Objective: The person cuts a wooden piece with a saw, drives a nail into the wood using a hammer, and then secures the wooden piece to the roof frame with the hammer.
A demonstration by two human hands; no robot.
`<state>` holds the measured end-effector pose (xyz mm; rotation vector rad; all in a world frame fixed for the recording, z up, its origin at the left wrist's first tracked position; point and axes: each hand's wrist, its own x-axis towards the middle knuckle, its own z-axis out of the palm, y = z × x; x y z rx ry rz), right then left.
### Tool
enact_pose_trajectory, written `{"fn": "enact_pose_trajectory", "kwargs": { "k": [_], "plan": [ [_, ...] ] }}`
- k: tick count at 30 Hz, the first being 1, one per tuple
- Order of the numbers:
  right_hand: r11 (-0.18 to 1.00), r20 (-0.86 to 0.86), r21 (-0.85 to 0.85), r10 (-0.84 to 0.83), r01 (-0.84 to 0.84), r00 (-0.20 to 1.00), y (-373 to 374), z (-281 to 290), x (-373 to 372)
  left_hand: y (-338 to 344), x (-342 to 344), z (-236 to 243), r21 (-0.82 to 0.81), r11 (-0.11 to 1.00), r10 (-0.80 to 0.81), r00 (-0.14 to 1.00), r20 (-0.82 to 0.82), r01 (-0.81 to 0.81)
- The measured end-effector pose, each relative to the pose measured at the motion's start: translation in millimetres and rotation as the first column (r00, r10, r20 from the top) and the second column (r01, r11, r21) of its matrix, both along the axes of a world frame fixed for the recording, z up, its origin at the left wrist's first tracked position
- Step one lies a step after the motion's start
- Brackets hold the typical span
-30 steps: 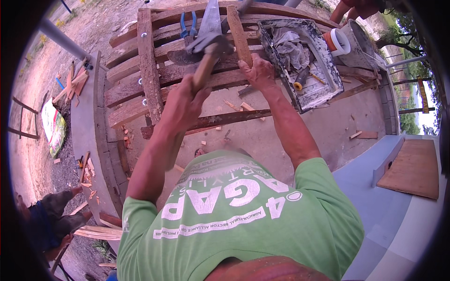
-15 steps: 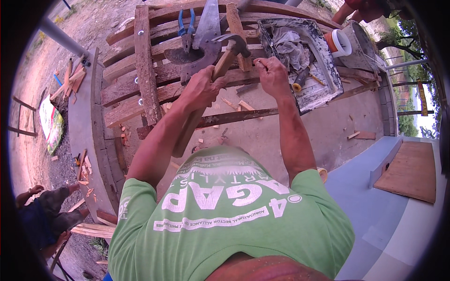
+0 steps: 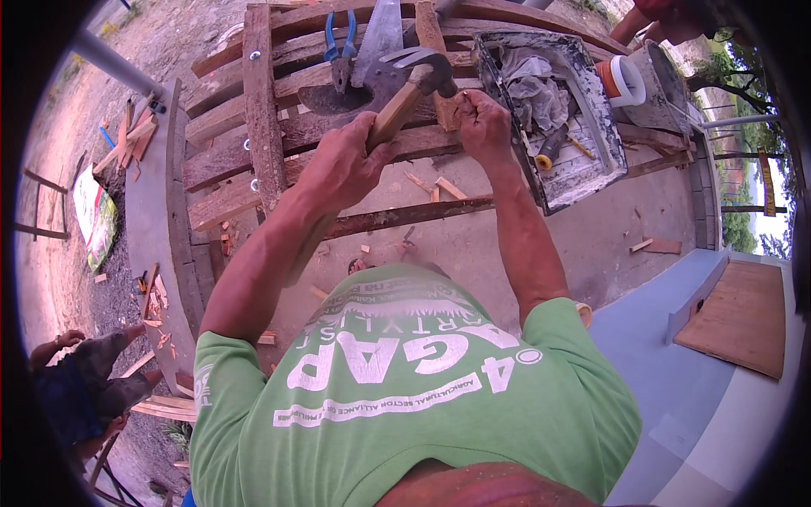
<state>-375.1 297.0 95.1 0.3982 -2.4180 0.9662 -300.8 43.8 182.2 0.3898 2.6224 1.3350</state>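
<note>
Between one and two o'clock, got a paint-crusted tray holding crumpled sheeting plus a yellow-ended tool, and near twelve, gripping a wooden-handled claw hammer in the left hand, pinching with the right hand beside a rough wood strip, can't tell on what.

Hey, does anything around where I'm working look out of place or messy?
Mostly clutter: wooden offcuts lie scattered on the concrete floor near the slats, untidy rather than stacked. The tray looks odd too, caked with pale splatter and holding a crumpled sheet. No spill stands out.
</note>
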Motion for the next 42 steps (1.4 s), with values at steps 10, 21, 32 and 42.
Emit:
{"fn": "enact_pose_trajectory", "kwargs": {
  "k": [10,21,32,42],
  "plan": [
    [0.999,-0.103,0.014,-0.03,0.032,0.994,-3.4,-5.2,3.3,7.0,-25.7,25.2,-0.15,0.983,-0.115,0.992,-0.043,0.108],
    [0.999,-0.102,-0.029,-0.021,0.018,0.995,-1.6,-8.3,11.6,11.2,-45.8,72.6,-0.195,0.97,-0.165,0.982,-0.094,0.144],
    [0.998,-0.133,-0.048,-0.043,0.036,0.99,-4.7,-11.6,11.8,11.5,-33.6,69.3,-0.213,0.956,-0.205,0.979,0.002,0.201],
    [0.999,-0.04,-0.039,-0.039,0.037,0.998,-4.2,-8.4,19.2,18.2,-35.8,56.5,-0.332,0.911,-0.237,0.969,0.068,0.246]
  ]
}}
